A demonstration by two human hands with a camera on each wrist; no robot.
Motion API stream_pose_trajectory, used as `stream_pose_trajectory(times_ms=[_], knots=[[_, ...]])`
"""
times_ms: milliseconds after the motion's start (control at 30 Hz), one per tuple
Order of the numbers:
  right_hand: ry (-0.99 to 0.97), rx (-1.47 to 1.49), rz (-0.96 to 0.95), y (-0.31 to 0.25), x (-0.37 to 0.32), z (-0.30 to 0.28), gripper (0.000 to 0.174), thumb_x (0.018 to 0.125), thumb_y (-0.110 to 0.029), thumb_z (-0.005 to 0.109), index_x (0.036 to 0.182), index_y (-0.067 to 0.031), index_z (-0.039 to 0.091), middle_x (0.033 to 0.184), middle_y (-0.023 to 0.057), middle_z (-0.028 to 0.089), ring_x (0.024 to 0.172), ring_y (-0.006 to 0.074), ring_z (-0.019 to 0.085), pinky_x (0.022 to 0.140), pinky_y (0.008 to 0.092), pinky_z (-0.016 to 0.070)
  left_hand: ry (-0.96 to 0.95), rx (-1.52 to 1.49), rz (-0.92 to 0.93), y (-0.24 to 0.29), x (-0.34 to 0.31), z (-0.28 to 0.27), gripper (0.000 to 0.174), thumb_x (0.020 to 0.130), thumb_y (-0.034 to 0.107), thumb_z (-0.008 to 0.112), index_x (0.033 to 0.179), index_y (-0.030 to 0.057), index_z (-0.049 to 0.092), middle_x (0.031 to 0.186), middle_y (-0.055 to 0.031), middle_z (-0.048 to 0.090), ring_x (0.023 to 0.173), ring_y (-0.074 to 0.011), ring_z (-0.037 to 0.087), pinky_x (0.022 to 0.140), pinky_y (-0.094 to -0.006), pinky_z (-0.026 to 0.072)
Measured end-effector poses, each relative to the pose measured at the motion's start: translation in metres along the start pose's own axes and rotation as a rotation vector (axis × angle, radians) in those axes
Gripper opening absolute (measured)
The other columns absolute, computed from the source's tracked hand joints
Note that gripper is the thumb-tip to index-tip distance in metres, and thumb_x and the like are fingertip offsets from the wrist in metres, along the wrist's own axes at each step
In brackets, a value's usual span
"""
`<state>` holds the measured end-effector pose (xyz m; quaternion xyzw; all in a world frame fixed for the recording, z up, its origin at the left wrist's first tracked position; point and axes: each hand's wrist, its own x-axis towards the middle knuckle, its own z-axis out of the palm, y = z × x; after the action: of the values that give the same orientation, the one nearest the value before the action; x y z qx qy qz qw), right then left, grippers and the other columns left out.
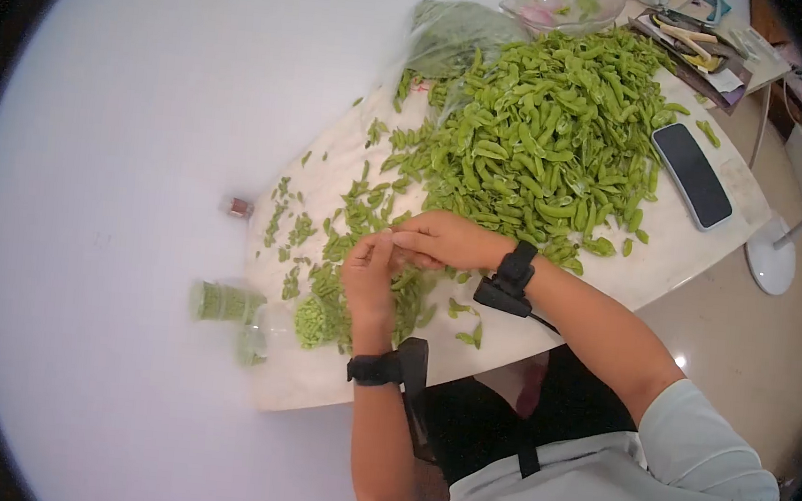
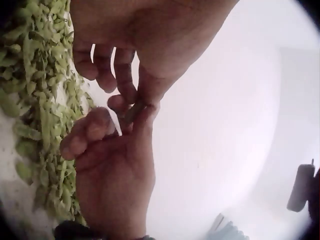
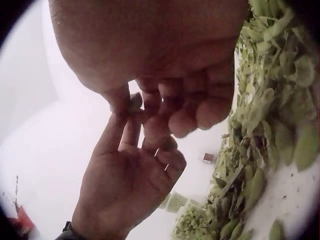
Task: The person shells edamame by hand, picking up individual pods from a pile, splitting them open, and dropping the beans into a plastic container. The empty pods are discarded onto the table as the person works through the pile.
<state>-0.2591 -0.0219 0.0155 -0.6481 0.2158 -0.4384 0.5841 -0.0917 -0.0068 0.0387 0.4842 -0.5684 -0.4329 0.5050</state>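
Over the tabletop, my left hand (image 1: 370, 281) and right hand (image 1: 453, 242) meet at the fingertips. Between them they pinch one small green bean pod (image 2: 133, 112), mostly covered by thumbs and fingers. In the right wrist view a bit of this pod (image 3: 135, 101) shows by the right thumb. Beyond the right hand rises a big heap of green pods (image 1: 551, 140). Loose pods (image 1: 362, 210) lie scattered to the left of the heap. Shelled green beans (image 1: 312, 324) are gathered beside the left wrist.
Clear tubs (image 1: 223, 302) stand at the table's left edge, near a small brown-red box (image 1: 238, 208). A phone (image 1: 692, 175) lies right of the heap. Behind it are a plastic bag (image 1: 455, 38) and a glass bowl (image 1: 571, 8). A white stand (image 1: 771, 256) is beside the table.
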Motion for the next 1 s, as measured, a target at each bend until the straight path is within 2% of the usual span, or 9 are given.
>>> stream_pose_trajectory(times_ms=[67, 100, 333, 433, 567, 667, 800, 833, 1000], knots=[[-0.008, 0.017, -0.016, 0.008, 0.003, 0.0, 0.038, 0.098, -0.036, 0.043, 0.077, -0.0055, 0.053, 0.055, -0.0021, 0.045, 0.048, 0.0081, 0.039, 0.046, 0.0244, 0.0322, -0.031, 0.016, 0.109, 0.001, -0.002, 0.001, 0.015, 0.093, 0.016, 0.057, 0.087, 0.002, 0.06, 0.078, -0.0026, 0.059, 0.068, -0.0095, 0.052, 0.061, -0.0225, 0.0407], [-0.004, 0.023, -0.027, 0.007, 0.004, -0.001, 0.038, 0.098, -0.036, 0.043, 0.076, -0.0063, 0.052, 0.054, -0.0029, 0.043, 0.048, 0.0076, 0.037, 0.046, 0.024, 0.0307, 0.07, 0.124, 0.208, 0.003, -0.002, 0.008, 0.014, 0.093, 0.013, 0.056, 0.083, 0.0021, 0.057, 0.075, -0.0026, 0.058, 0.066, -0.0094, 0.051, 0.06, -0.0235, 0.0416], [0.076, 1.02, 0.069, 0.008, -0.002, 0.004, 0.036, 0.1, -0.034, 0.04, 0.072, -0.0114, 0.046, 0.059, -0.0057, 0.041, 0.049, 0.0062, 0.033, 0.046, 0.0226, 0.0274, 0.178, 0.16, 0.375, 0.018, 0.007, 0.064, 0.01, 0.091, 0.006, 0.058, 0.084, -0.0007, 0.055, 0.072, -0.0037, 0.056, 0.065, -0.0097, 0.051, 0.06, -0.0231, 0.043], [0.163, 1.048, 0.008, 0.011, -0.002, -0.005, 0.034, 0.1, -0.034, 0.039, 0.076, -0.011, 0.047, 0.06, -0.0064, 0.04, 0.049, 0.0062, 0.033, 0.046, 0.0224, 0.0279, 0.13, 0.197, 0.499, 0.007, 0.021, 0.069, 0.009, 0.087, 0.005, 0.063, 0.082, -0.0013, 0.058, 0.075, -0.0035, 0.054, 0.066, -0.0103, 0.052, 0.061, -0.023, 0.0436], [0.424, 0.796, 0.017, -0.003, -0.002, -0.007, 0.036, 0.099, -0.04, 0.04, 0.081, -0.0107, 0.05, 0.058, -0.0072, 0.035, 0.049, 0.0057, 0.032, 0.046, 0.0216, 0.0293, 0.083, 0.552, 0.73, 0.009, 0.016, 0.073, 0.007, 0.076, 0.0, 0.071, 0.077, 0.0003, 0.064, 0.088, -0.006, 0.055, 0.079, -0.0143, 0.054, 0.065, -0.0258, 0.0449], [0.512, 0.788, 0.002, -0.007, -0.004, -0.011, 0.037, 0.098, -0.041, 0.042, 0.082, -0.0097, 0.05, 0.059, -0.0072, 0.034, 0.05, 0.0063, 0.031, 0.047, 0.0212, 0.0285, 0.089, 0.532, 0.702, 0.008, 0.007, 0.066, 0.009, 0.075, 0.001, 0.072, 0.079, 0.0007, 0.064, 0.088, -0.006, 0.056, 0.083, -0.0157, 0.054, 0.064, -0.0268, 0.0445], [0.493, 0.797, -0.003, -0.002, -0.001, -0.021, 0.04, 0.097, -0.044, 0.042, 0.079, -0.0097, 0.049, 0.059, -0.0064, 0.034, 0.051, 0.0062, 0.032, 0.047, 0.0218, 0.0279, 0.276, 0.301, 0.275, 0.023, 0.011, 0.058, 0.008, 0.08, 0.004, 0.069, 0.085, 0.0011, 0.064, 0.089, -0.0037, 0.059, 0.075, -0.01, 0.052, 0.062, -0.0244, 0.0428], [0.468, 0.773, -0.008, 0.0, -0.001, -0.022, 0.04, 0.097, -0.044, 0.042, 0.078, -0.0097, 0.048, 0.059, -0.0062, 0.034, 0.051, 0.0063, 0.032, 0.046, 0.0219, 0.0277, 0.2, 0.225, 0.348, 0.028, 0.022, 0.058, 0.011, 0.086, 0.009, 0.063, 0.094, 0.0003, 0.064, 0.087, -0.0037, 0.061, 0.071, -0.0071, 0.05, 0.062, -0.0228, 0.0418], [0.386, 0.654, 0.008, 0.001, -0.001, -0.024, 0.043, 0.098, -0.044, 0.041, 0.071, -0.011, 0.043, 0.056, -0.0054, 0.033, 0.048, 0.0071, 0.03, 0.045, 0.0223, 0.0266, 0.009, 0.074, 0.183, 0.032, 0.062, 0.069, 0.021, 0.092, 0.013, 0.056, 0.106, -0.0011, 0.062, 0.08, -0.0042, 0.062, 0.067, -0.0066, 0.052, 0.063, -0.0219, 0.0426]])
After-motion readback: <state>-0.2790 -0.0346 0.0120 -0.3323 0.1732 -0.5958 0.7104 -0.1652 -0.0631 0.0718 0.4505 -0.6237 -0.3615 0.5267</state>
